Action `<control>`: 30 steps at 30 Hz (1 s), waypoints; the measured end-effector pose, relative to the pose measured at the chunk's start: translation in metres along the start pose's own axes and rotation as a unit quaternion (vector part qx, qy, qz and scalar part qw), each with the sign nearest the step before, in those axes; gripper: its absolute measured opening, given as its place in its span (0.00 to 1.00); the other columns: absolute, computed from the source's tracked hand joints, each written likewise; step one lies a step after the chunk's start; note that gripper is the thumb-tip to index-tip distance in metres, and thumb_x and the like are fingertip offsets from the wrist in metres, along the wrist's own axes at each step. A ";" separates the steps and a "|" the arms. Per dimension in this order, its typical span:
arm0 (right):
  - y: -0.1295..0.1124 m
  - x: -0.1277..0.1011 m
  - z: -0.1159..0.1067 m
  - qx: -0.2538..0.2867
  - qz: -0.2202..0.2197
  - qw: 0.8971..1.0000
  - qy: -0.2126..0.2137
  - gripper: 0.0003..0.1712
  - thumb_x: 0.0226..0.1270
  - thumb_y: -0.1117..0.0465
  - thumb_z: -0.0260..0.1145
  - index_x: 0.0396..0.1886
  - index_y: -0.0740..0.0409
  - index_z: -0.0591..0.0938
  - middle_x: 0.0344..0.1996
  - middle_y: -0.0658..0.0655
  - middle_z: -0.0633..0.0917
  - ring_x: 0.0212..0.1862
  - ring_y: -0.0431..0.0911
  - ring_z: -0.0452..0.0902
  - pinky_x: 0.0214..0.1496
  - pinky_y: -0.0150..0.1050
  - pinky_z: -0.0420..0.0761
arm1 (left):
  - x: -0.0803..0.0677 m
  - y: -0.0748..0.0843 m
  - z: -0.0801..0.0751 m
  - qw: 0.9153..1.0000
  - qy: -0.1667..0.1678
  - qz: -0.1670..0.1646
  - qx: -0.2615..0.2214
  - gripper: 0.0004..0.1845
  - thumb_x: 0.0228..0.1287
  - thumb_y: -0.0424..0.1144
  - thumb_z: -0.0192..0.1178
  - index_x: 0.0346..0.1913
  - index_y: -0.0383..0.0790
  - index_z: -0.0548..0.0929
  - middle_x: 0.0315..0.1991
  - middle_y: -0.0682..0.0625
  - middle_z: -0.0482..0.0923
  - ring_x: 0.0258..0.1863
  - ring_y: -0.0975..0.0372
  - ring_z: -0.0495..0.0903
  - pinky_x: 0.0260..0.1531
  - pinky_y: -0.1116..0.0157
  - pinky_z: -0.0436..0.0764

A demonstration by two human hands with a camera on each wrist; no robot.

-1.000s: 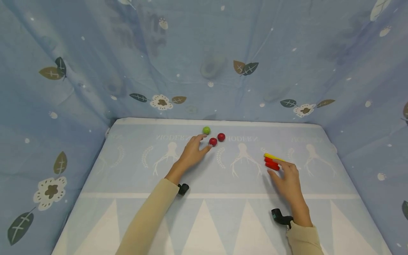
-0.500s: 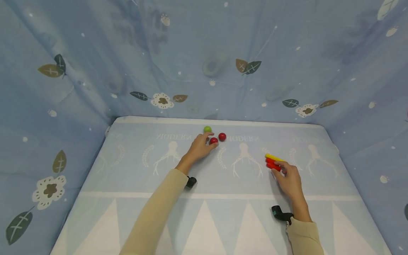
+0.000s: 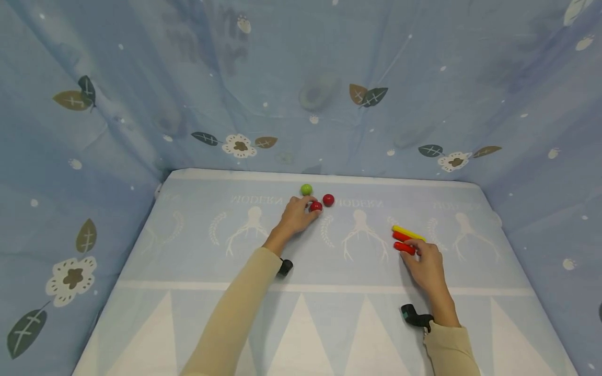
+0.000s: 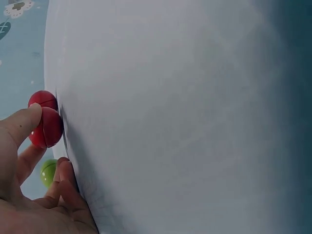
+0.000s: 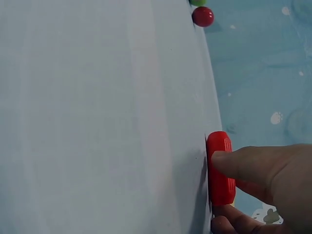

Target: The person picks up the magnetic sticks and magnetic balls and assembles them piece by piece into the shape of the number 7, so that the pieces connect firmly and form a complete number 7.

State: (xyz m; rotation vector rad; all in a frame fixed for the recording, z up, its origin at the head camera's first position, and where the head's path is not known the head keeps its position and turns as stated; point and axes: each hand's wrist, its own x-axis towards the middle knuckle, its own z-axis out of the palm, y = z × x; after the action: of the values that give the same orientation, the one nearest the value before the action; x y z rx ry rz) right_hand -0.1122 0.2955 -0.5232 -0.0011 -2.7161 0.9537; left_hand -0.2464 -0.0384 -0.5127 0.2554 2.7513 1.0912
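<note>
My left hand (image 3: 295, 215) pinches the nearer red ball (image 3: 316, 207) between thumb and index finger. A seam runs round this ball (image 4: 50, 127) in the left wrist view. Just beyond it lie a second red ball (image 3: 328, 200) and a green ball (image 3: 307, 189). Over to the right, the thumb and fingers of my right hand (image 3: 427, 265) grip a short red stick (image 3: 404, 248), which looks ribbed (image 5: 221, 170) up close. Behind that stick lie another red stick (image 3: 401, 236), partly covered by fingers, and a yellow stick (image 3: 407, 233).
A pale blue patterned cloth (image 3: 329, 266) covers the table. Blue curtains (image 3: 263, 83) with leaves and flowers enclose the back and both sides. A black camera (image 3: 416, 317) sits on the right wrist, and another black camera (image 3: 285, 267) on the left.
My left hand has moved right and taken hold of the nearer red ball. My right thumb and fingers have closed on the front red stick, which now lies slightly apart from the other red one.
</note>
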 end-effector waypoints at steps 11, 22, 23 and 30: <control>-0.005 -0.001 -0.002 -0.014 0.051 0.998 -0.023 0.17 0.65 0.71 0.68 0.51 0.76 0.80 0.43 0.76 0.76 0.45 0.66 0.71 0.46 0.59 0.67 | 0.000 0.001 -0.001 1.000 -0.003 -0.001 0.010 0.24 0.69 0.47 0.65 0.66 0.47 0.78 0.49 0.43 0.72 0.51 0.53 0.72 0.48 0.53 0.75; -0.016 0.000 -0.005 0.010 0.014 1.000 -0.014 0.16 0.63 0.73 0.69 0.50 0.75 0.81 0.41 0.73 0.75 0.44 0.63 0.69 0.44 0.55 0.69 | -0.010 -0.002 -0.007 1.000 0.016 0.018 -0.008 0.23 0.68 0.45 0.66 0.63 0.45 0.81 0.46 0.43 0.73 0.45 0.54 0.71 0.45 0.57 0.73; -0.019 0.000 -0.007 0.013 0.015 1.000 -0.015 0.16 0.63 0.72 0.69 0.51 0.74 0.81 0.44 0.73 0.75 0.45 0.63 0.70 0.45 0.57 0.70 | -0.012 -0.002 -0.009 1.000 0.019 0.021 -0.013 0.22 0.67 0.45 0.67 0.63 0.45 0.81 0.46 0.43 0.74 0.46 0.54 0.71 0.46 0.56 0.73; -0.041 0.011 -0.009 0.026 -0.016 0.999 -0.025 0.18 0.64 0.71 0.70 0.54 0.69 0.81 0.48 0.70 0.76 0.45 0.60 0.73 0.42 0.52 0.72 | -0.035 -0.003 -0.028 0.998 0.026 0.041 -0.040 0.22 0.66 0.45 0.68 0.62 0.45 0.82 0.49 0.42 0.77 0.50 0.52 0.75 0.49 0.55 0.75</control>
State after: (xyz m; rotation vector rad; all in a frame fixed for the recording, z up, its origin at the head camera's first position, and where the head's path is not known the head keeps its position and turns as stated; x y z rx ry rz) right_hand -0.1170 0.2693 -0.4887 0.0769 -2.7267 1.0272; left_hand -0.2193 -0.0670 -0.4916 0.3351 2.7573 1.2411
